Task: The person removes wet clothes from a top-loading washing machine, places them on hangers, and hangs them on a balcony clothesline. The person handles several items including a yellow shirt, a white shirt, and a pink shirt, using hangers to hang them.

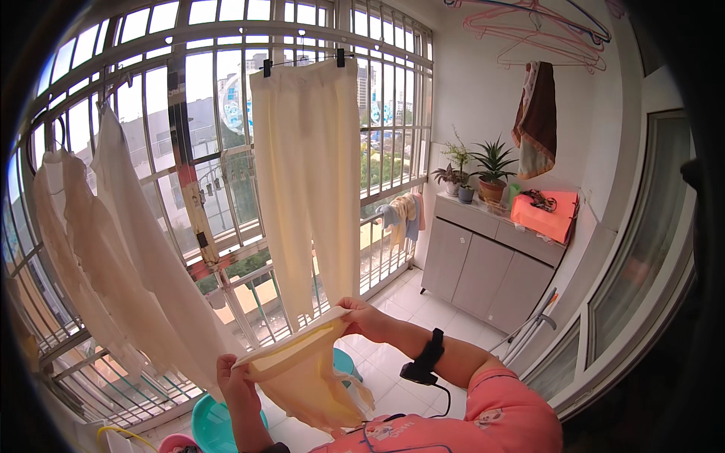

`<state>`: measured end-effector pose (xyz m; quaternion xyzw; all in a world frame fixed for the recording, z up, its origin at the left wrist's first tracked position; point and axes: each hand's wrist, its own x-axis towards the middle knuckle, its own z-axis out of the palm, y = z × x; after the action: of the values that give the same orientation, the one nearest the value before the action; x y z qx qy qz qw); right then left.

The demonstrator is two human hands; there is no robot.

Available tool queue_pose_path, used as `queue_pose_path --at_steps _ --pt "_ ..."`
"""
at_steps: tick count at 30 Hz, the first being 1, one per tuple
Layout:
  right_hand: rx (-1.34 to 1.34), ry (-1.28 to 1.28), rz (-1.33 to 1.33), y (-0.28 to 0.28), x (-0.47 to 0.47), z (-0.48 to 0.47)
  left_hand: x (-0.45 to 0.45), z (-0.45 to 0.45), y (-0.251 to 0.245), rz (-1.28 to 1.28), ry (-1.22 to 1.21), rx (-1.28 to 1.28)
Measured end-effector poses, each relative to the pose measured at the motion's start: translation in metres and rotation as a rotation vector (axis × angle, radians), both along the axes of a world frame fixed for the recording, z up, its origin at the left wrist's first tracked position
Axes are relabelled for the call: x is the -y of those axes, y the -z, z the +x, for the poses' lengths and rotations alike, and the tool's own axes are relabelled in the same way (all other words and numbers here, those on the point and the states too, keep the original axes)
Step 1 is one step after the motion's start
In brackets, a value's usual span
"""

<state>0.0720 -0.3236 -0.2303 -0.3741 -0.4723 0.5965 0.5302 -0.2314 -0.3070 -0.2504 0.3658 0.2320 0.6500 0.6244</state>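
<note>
A cream-yellow garment [300, 376] is stretched between my two hands by its pale upper edge. My left hand [233, 374] pinches the near left corner, and my right hand [362, 320] grips the far right corner. The rest of the cloth drapes down towards my body. Just beyond my hands, cream trousers [308, 164] hang by the waist from a hanger with two black clips [267, 68]. The trouser legs reach down almost to my right hand. To my left, white and cream clothes [130, 226] hang beside the barred window.
Teal basins [212, 424] and a pink basin [173, 444] stand on the tiled floor. A grey cabinet [487, 272] at the back right bears potted plants [491, 170] and an orange-red bag [546, 212]. Several hangers [538, 34] hang overhead at right, near a brown cloth [538, 119].
</note>
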Motion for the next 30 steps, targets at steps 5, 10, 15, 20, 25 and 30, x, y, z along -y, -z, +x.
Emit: queue_pose_path --at_steps 5,10,15,20,25,30 --pt "0.098 0.035 -0.152 0.003 0.001 0.009 -0.005 0.016 -0.003 -0.057 0.147 0.119" --pt "0.474 -0.080 -0.158 0.004 0.007 0.019 -0.010 0.025 -0.011 -0.011 0.172 0.238" --pt "0.839 -0.289 -0.043 -0.035 0.029 0.028 -0.015 0.033 -0.021 0.083 0.209 0.263" --pt "0.879 0.183 0.324 -0.202 0.084 0.077 -0.020 0.029 -0.017 0.132 0.116 0.181" --pt "0.627 1.024 0.921 -0.387 0.174 0.119 -0.022 0.019 -0.004 0.141 0.144 0.161" --pt "0.490 1.389 1.043 -0.446 0.231 0.148 -0.020 0.013 -0.007 0.107 0.100 0.103"
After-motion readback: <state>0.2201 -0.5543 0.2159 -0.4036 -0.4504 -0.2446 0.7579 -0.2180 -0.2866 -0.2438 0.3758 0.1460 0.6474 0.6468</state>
